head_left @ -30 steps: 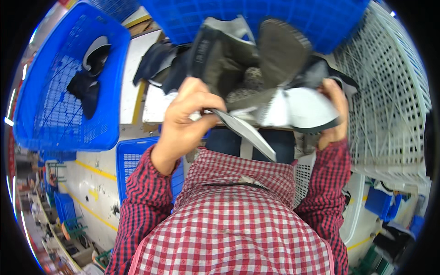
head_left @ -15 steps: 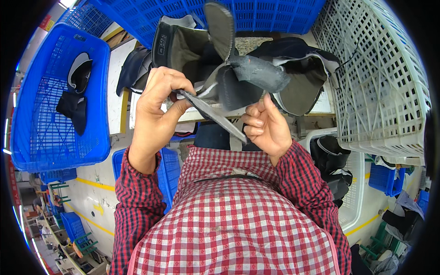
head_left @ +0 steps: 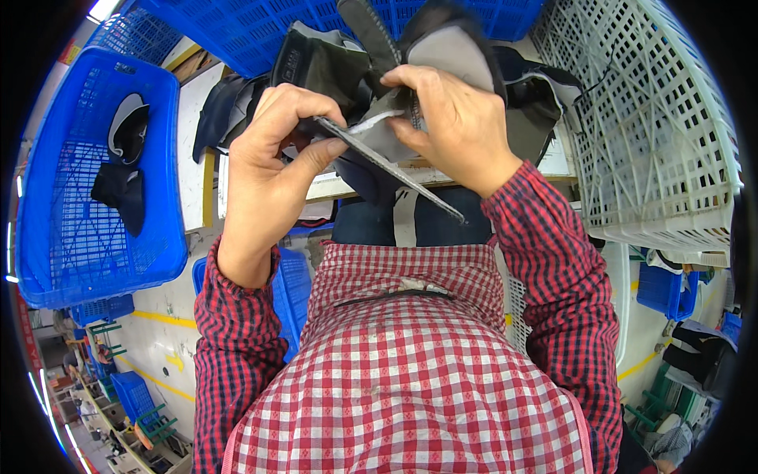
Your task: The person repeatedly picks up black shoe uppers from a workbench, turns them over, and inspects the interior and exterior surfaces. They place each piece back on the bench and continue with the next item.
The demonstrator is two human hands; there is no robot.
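Between my hands, above the near edge of the worktable, is a dark boot upper [head_left: 367, 178] with a grey lining and zipper-like teeth along some edges. My left hand [head_left: 272, 166] pinches the end of its long thin flap [head_left: 407, 183], thumb below and fingers above. My right hand [head_left: 462, 130] is closed on the lining edge near the toothed strip, its fingertips partly hidden by the material. Just behind my hands, another dark upper with a brown-grey lining [head_left: 328, 71] stands open; where it parts from the held piece is hard to see.
More dark uppers [head_left: 225, 107] lie at the table's left, and one with a pale edge [head_left: 533, 118] on the right. A blue basket [head_left: 170, 197] holding two pieces stands left, a white lattice crate [head_left: 632, 150] right, and a blue crate [head_left: 260, 31] behind.
My right hand has moved up and inward, and now grips the upper's lining edge. The upper has turned, with a pale-lined part swung up behind my right hand. My left hand keeps its pinch.
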